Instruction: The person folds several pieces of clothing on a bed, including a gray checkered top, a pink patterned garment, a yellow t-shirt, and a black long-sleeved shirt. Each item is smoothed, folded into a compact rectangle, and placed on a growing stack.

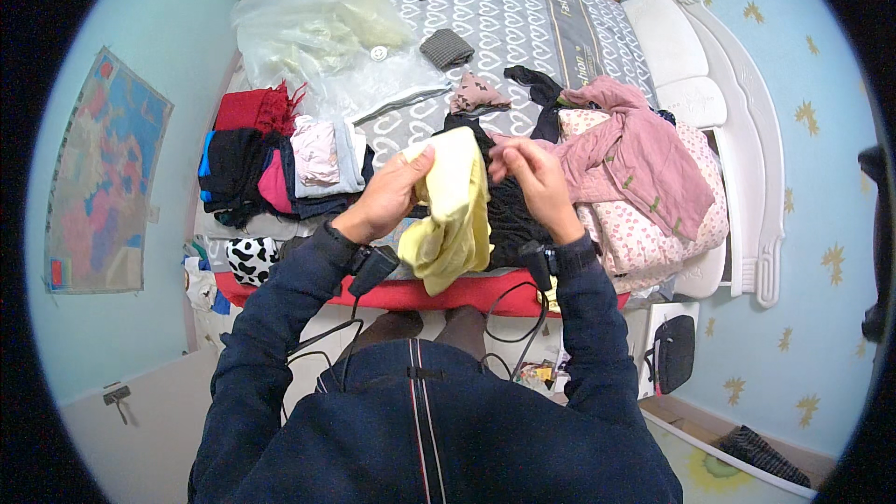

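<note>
My left hand (395,189) grips a pale yellow cloth garment (451,189), with the thumb on top near its upper edge. The garment hangs partly folded in front of me, its lower end loose above the bed's red edge. Just right of the cloth is my right hand (528,175), its fingers loosely bent and slightly blurred; I see nothing held in it. Beneath and beyond the hands lies a crumpled black garment (514,224). A pink garment with dark triangles (477,93) rests folded beyond the yellow cloth.
Folded clothes (322,154) are stacked at left beside a red fringed textile (255,108). A large clear plastic bag (315,35) lies behind them. At right, a pink shirt (630,154) drapes over heart-patterned bedding (623,245). Dark cables (343,336) hang from my wrists.
</note>
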### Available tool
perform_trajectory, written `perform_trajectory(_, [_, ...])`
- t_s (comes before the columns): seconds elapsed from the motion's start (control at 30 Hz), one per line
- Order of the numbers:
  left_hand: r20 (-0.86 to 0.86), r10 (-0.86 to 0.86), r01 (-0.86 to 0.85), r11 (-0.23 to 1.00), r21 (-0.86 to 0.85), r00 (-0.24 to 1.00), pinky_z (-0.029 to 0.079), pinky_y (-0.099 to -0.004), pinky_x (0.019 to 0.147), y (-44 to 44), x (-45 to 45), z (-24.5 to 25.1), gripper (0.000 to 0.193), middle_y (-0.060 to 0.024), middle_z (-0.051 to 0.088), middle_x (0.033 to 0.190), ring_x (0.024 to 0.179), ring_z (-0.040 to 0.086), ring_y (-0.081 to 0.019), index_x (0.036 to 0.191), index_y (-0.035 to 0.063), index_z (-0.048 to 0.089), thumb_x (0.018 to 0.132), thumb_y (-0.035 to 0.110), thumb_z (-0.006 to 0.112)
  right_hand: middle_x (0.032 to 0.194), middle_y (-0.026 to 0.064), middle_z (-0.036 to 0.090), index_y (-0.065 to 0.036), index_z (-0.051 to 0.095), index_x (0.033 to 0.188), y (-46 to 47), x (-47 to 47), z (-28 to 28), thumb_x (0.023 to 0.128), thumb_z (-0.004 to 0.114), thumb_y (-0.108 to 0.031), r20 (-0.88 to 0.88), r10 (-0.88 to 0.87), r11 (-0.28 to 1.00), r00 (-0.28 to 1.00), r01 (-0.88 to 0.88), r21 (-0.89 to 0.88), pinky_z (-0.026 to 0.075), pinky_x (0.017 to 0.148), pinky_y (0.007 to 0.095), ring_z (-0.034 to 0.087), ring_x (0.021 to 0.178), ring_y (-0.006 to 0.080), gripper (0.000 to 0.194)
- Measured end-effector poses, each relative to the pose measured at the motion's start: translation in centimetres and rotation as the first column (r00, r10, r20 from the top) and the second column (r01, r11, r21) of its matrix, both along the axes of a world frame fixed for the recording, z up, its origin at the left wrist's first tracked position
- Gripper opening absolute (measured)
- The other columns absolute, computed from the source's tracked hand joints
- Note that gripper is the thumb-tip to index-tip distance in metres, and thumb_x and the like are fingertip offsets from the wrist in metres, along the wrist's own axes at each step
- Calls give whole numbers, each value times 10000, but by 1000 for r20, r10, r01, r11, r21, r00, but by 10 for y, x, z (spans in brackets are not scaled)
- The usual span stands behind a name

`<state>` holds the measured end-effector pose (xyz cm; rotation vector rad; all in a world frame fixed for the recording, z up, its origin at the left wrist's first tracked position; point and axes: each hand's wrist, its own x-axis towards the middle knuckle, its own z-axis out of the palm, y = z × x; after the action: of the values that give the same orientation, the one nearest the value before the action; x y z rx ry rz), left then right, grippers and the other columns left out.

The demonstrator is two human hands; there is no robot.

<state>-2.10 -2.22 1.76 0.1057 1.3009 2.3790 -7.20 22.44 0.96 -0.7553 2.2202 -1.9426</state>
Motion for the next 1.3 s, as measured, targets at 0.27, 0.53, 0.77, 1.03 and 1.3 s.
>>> perform_trajectory(0.27, [-104,-106,104,994,-33,989,522,-313,937,14,9,9,401,-70,674,1195,1051,661,-148,1334,-4,541,1052,280,565,1171,163,688,6,611,1284,-21,53,-23,951,541,-54,153,227,970,962,-237,47,493,990,357,652,1101,234,345])
perform_trajectory(0.53, [-82,-122,124,992,23,989,498,-336,1002,9,20,24,473,-84,635,1302,1160,628,-165,1417,3,467,1019,209,620,1517,118,438,-100,374,1510,-57,58,-163,1053,495,-194,218,310,903,925,-358,238,367,1135,360,438,1379,227,482])
perform_trajectory(0.77, [-112,190,-186,981,52,975,539,-302,908,-17,20,15,352,-70,679,1200,1052,666,-133,1315,-7,556,1046,220,576,1311,89,620,21,476,1409,-39,53,-108,837,711,-10,491,280,927,825,-99,-362,450,1061,344,589,1206,198,620])
perform_trajectory(1.03, [-138,425,-419,905,70,895,538,-369,982,-66,7,2,393,-128,636,1302,1157,653,-223,1414,-8,452,1088,210,465,1267,118,648,33,534,1319,37,43,1,862,754,-33,407,42,854,913,178,-489,506,1001,336,653,1110,193,512])
perform_trajectory(1.3, [-148,489,-475,871,121,859,541,-370,967,-68,7,4,396,-126,650,1282,1141,662,-225,1396,-3,474,1095,254,454,1083,66,620,-100,432,1008,97,33,-14,897,747,-52,430,-123,683,895,390,-617,518,886,286,633,996,153,337])
